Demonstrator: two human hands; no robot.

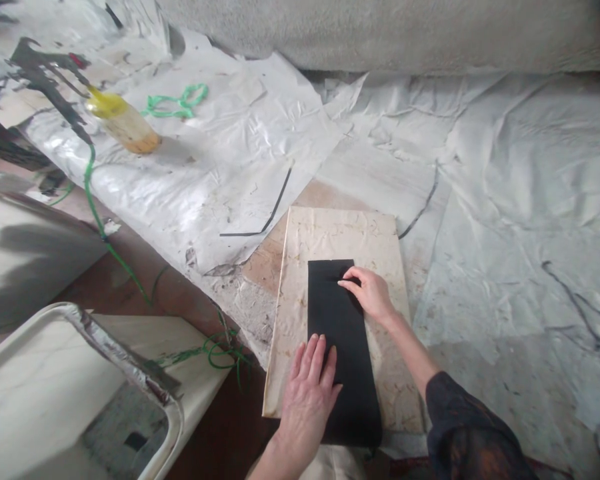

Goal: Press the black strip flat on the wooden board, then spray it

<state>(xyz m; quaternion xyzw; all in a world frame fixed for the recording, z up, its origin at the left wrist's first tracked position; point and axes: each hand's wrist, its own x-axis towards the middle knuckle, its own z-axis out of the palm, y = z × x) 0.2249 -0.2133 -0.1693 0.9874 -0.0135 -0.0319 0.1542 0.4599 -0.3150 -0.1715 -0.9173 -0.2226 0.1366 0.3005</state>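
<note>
Right fingers pinched narrow, grip unclear, on smooth black strip; left fingers flat, loosely spread; stained board beneath.

Here are two hands, one black strip, one pale board.
</note>
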